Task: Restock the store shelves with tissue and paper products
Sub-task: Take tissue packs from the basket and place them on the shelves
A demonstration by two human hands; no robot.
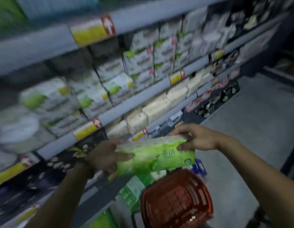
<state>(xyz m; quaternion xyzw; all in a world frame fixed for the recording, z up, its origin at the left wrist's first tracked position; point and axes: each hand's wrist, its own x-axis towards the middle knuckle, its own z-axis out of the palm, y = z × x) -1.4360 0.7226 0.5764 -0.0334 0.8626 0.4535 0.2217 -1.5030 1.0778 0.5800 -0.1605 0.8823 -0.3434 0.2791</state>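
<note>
A green tissue pack (155, 155) hangs in the air in front of the lower shelves, held flat between both hands. My left hand (104, 156) grips its left end, thumb on top. My right hand (198, 137) pinches its far right corner. Below the pack stands a red plastic basket (177, 199), with another green and white tissue pack (134, 191) leaning at its left side. The shelves (126, 111) hold rows of white and green tissue packs (93, 96) and cream packs (157, 107). The whole view is blurred.
Grey shelf rails carry yellow price tags (88, 129) with red arrow labels. Black patterned packs (217, 99) fill the lowest shelf to the right. Grey floor (258, 120) stretches to the right of the shelving. A blue package (199, 167) lies behind the basket.
</note>
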